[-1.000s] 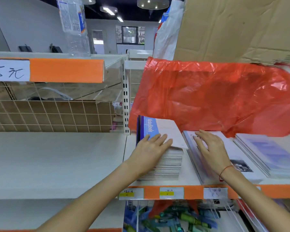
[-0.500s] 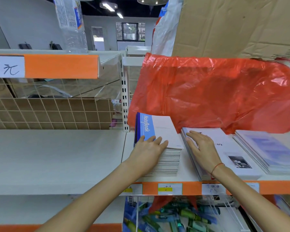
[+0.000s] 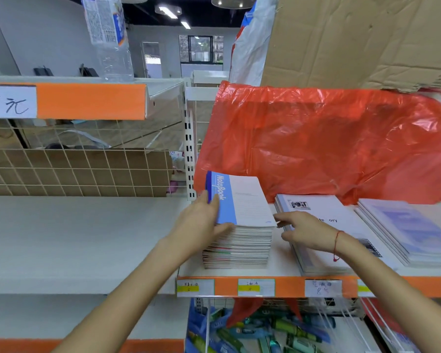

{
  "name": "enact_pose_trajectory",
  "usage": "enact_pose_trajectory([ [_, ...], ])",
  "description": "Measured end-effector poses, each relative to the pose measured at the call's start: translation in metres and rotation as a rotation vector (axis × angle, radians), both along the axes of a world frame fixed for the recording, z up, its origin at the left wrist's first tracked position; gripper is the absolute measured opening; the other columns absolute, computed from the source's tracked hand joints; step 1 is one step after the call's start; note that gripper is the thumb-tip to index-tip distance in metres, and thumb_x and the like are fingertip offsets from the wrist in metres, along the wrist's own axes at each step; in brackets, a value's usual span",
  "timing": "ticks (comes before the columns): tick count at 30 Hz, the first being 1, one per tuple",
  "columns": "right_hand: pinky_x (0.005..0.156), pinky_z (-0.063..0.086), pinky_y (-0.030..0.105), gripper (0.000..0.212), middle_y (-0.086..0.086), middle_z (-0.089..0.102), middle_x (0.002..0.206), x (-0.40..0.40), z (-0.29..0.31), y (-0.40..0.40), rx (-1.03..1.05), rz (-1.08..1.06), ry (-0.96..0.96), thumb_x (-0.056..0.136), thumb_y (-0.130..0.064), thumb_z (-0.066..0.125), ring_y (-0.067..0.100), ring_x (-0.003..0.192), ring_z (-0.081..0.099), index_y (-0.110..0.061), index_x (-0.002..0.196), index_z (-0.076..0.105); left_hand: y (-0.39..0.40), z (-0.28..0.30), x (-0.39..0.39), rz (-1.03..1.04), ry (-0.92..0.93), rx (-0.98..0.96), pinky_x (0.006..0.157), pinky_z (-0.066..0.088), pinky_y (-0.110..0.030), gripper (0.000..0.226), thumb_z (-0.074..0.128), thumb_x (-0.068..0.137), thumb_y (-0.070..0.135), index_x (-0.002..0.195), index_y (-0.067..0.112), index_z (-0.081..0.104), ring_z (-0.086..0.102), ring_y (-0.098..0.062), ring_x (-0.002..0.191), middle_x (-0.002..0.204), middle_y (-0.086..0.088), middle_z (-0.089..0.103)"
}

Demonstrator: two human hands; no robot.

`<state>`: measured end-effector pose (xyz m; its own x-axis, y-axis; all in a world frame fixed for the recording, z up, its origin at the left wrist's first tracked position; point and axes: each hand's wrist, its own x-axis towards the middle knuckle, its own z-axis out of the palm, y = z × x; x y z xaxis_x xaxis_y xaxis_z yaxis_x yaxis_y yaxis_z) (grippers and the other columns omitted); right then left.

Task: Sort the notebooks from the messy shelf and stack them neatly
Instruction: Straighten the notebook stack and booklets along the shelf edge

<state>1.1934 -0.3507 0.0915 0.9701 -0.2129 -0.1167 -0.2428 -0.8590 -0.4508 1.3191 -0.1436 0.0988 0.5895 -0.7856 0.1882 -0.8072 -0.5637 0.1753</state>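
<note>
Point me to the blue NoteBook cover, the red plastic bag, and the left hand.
blue NoteBook cover (image 3: 225,200), head view, on the light blue band by the title.
red plastic bag (image 3: 329,141), head view, middle of the hanging sheet.
left hand (image 3: 201,222), head view, back of the hand.

both forearms bare, no sleeves showing; a thin red string bracelet circles the right wrist

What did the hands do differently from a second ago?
The left hand slid off the top of the blue notebook to the pile's left edge, thumb now under the cover. The right hand left the white notebooks and reached toward the blue one's corner. The piles and red bag stayed put.
</note>
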Motion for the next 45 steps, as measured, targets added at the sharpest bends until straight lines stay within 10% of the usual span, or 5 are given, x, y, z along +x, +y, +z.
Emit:
enact_pose_trajectory([
  [5,0.077,0.043,0.028,0.017,-0.001,0.068,0.097,0.011,0.013,-0.002,-0.032,0.046,0.079,0.083,-0.019,0.067,0.011,0.088,0.06,-0.013,0.099,0.069,0.014,0.012,0.01,0.029,0.259,-0.058,0.05,0.034,-0.011,0.027,0.071,0.082,0.037,0.093,0.017,0.058,0.05,-0.009,0.069,0.082,0.005,0.059],
  [13,0.053,0.028,0.023,0.036,-0.009,0.047,0.05,0.023,0.024,0.001,-0.104,0.049,0.084,0.079,-0.023,0.073,0.007,0.051,0.038,-0.027,0.049,0.054,0.011,0.026,0.013,0.071,0.329,0.007,0.044,0.035,-0.013,0.032,0.073,0.082,0.031,0.067,0.022,0.046,0.049,-0.005,0.055,0.067,0.008,0.051],
  [30,0.044,0.025,0.015,0.038,-0.011,0.045,0.043,0.021,0.024,0.006,-0.109,0.019,0.065,0.08,-0.02,0.072,0.006,0.047,0.037,-0.025,0.048,0.052,0.012,0.029,0.017,0.058,0.404,-0.013,0.046,0.046,-0.012,0.035,0.077,0.078,0.018,0.065,0.023,0.044,0.057,-0.004,0.047,0.06,0.011,0.054],
  [35,0.05,0.024,0.026,0.031,0.004,0.046,0.057,0.023,0.02,0.007,-0.118,-0.01,0.052,0.077,-0.026,0.075,0.015,0.055,0.037,0.001,0.068,0.064,0.01,0.027,0.019,0.042,0.4,-0.023,0.048,0.05,-0.012,0.036,0.075,0.08,0.017,0.067,0.024,0.042,0.06,-0.006,0.051,0.065,0.012,0.054],
  [45,0.048,0.025,0.022,0.031,0.0,0.044,0.051,0.02,0.017,0.005,-0.08,-0.037,0.034,0.078,-0.024,0.074,0.012,0.05,0.035,-0.011,0.054,0.059,0.01,0.02,0.022,0.047,0.396,-0.043,0.046,0.046,-0.01,0.034,0.075,0.08,0.021,0.067,0.024,0.043,0.059,-0.004,0.049,0.065,0.013,0.054],
])
